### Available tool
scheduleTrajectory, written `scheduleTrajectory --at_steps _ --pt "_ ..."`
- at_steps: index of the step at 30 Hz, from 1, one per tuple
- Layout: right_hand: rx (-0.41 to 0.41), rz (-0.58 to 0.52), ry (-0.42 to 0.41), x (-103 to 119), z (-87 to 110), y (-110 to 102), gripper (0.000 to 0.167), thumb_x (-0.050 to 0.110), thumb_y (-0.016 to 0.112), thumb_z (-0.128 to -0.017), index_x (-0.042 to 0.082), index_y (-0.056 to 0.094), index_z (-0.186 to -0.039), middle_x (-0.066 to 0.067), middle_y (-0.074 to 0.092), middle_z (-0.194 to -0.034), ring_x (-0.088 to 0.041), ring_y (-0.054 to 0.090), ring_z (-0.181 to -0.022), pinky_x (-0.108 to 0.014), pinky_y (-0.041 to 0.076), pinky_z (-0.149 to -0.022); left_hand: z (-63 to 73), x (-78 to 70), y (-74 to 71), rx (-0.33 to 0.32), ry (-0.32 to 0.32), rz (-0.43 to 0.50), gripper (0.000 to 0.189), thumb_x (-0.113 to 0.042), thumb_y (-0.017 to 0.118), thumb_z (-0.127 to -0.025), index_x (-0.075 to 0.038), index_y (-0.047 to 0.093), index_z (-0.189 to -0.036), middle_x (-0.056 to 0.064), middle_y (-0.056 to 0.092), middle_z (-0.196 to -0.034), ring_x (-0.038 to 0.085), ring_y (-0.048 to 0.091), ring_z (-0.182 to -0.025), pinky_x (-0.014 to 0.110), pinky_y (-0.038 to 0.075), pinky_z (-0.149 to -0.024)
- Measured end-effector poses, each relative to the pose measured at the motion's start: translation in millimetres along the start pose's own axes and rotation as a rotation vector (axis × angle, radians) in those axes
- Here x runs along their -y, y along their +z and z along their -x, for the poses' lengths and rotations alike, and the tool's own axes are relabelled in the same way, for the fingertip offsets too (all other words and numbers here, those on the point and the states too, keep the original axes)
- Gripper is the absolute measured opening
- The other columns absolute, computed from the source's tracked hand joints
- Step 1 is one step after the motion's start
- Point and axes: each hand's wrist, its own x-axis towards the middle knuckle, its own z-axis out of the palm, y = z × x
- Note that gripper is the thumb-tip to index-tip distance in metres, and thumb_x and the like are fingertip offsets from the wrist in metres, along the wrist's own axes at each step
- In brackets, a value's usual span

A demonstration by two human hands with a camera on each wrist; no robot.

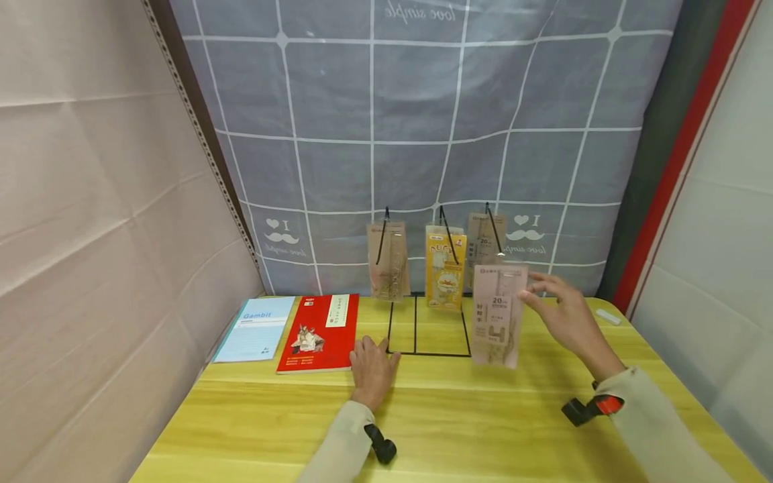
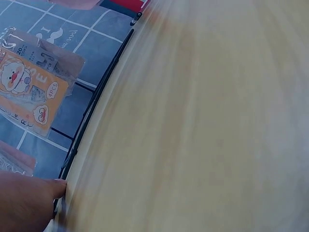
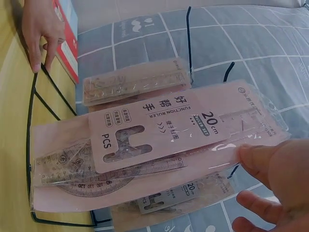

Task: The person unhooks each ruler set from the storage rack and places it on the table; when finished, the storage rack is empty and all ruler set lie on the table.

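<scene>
My right hand (image 1: pixel 564 315) pinches the right edge of a pink packaged ruler set (image 1: pixel 496 315), thumb on its front. The pack hangs upright by the tip of the right-hand hook; whether the hook passes through its hole I cannot tell. In the right wrist view, a protractor and a ruler show through its clear wrapping. My left hand (image 1: pixel 372 369) rests at the front left corner of the black wire rack (image 1: pixel 429 354), its fingers touching the wire. Behind the held pack, another ruler set (image 1: pixel 480 231) hangs. A yellow duck-print pack (image 1: pixel 445 268) and a further pink pack (image 1: pixel 386 261) hang to the left.
A red book (image 1: pixel 320 335) and a light-blue notebook (image 1: pixel 256 329) lie left of the rack on the wooden table (image 1: pixel 447 422). A small white object (image 1: pixel 608 316) lies at the back right. A grey checked curtain (image 1: pixel 338 168) hangs behind.
</scene>
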Motion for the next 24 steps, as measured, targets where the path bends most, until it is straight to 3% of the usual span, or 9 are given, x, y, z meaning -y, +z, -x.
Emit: scheduleTrajectory --at_steps 9,17,24 --pt "-0.015 0.047 -0.014 5.5 18.4 -11.9 0.049 0.044 0.058 -0.105 0.001 0.069 -0.125 -0.023 0.045 -0.159 -0.052 0.042 -0.143 -0.069 0.041 -0.098 0.5 -0.9 -1.8 0.001 -0.004 0.042 0.046 -0.043 0.079 -0.090 -0.015 0.077 -0.126 0.011 0.052 -0.088 0.023 0.033 -0.076 0.033 0.021 -0.069" --pt "-0.010 0.033 -0.017 1.5 37.8 -25.7 0.040 0.038 0.062 -0.104 0.003 0.072 -0.118 -0.025 0.047 -0.156 -0.055 0.041 -0.141 -0.078 0.036 -0.099 0.7 0.3 -1.9 0.006 0.007 0.045 0.046 -0.043 0.078 -0.091 -0.014 0.077 -0.126 0.011 0.053 -0.089 0.023 0.032 -0.076 0.033 0.020 -0.069" --pt "-0.012 0.049 0.015 -12.6 57.0 -42.3 0.038 0.037 0.062 -0.104 0.002 0.071 -0.116 -0.025 0.045 -0.157 -0.054 0.040 -0.140 -0.071 0.037 -0.095 -0.6 0.6 1.0 -0.024 0.019 0.035 0.046 -0.045 0.078 -0.090 -0.015 0.077 -0.125 0.011 0.052 -0.089 0.023 0.032 -0.076 0.033 0.021 -0.069"
